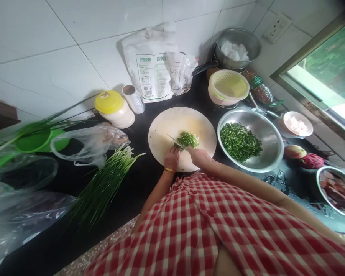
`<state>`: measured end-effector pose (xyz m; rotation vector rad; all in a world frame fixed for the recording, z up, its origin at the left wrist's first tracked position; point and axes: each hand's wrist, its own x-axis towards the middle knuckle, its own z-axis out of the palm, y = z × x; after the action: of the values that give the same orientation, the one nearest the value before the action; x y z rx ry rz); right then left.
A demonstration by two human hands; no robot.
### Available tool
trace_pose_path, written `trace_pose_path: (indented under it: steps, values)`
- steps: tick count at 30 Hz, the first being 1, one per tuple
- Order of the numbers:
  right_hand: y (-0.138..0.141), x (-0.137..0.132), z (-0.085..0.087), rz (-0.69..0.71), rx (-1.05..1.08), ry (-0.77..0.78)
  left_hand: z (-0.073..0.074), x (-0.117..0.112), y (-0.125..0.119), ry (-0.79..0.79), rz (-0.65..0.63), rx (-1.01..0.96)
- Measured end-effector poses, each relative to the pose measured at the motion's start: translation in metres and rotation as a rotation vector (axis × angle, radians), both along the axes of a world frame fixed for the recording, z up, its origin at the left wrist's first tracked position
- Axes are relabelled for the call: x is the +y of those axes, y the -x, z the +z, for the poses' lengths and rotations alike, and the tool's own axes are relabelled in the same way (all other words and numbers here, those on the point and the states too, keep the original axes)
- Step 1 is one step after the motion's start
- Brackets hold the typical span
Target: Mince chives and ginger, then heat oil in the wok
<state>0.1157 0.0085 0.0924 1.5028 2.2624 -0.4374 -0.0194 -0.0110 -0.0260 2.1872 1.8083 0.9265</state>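
Toward a pale round board's (161, 126) near edge, the right hand (197, 156) gripped a metal knife (176, 141), the left hand (172, 158) green scallions (177, 145).

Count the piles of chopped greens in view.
2: a small pile on the round cutting board, and a larger pile in the metal bowl to its right.
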Motion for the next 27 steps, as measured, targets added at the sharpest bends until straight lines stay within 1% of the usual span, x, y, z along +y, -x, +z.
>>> trace_pose_path:
  steps: [3, 5, 9, 11, 13, 15, 19, 21, 24, 27]
  values:
    - [0.003, -0.005, 0.005, 0.015, -0.011, 0.035, 0.001, 0.0, 0.0, 0.005, -0.011, 0.007]
    - [0.006, -0.005, 0.004, 0.021, -0.006, 0.048, 0.001, 0.0, 0.0, 0.019, -0.016, 0.007]
    - [0.013, 0.003, -0.007, 0.023, 0.02, 0.034, -0.001, 0.0, 0.001, 0.049, -0.023, 0.009]
    - [0.015, 0.008, -0.013, 0.023, 0.028, 0.024, -0.002, 0.0, 0.001, 0.039, -0.029, 0.015]
    - [0.015, 0.011, -0.016, 0.031, 0.033, 0.018, -0.002, 0.0, 0.001, 0.029, -0.032, 0.024]
    - [0.013, 0.01, -0.014, 0.038, 0.032, 0.008, -0.001, 0.0, 0.001, 0.033, -0.025, 0.034]
    - [0.005, 0.001, -0.002, 0.059, 0.033, -0.019, 0.002, 0.0, 0.0, 0.043, -0.012, 0.043]
    - [0.003, -0.003, 0.002, 0.061, 0.031, -0.008, 0.003, 0.0, 0.0, 0.038, -0.006, 0.047]
    - [0.005, -0.004, 0.0, 0.046, 0.025, 0.028, 0.004, 0.001, -0.001, 0.038, -0.005, 0.047]
    - [0.011, 0.0, -0.009, 0.041, 0.029, 0.034, 0.003, 0.001, 0.0, 0.047, -0.014, 0.041]
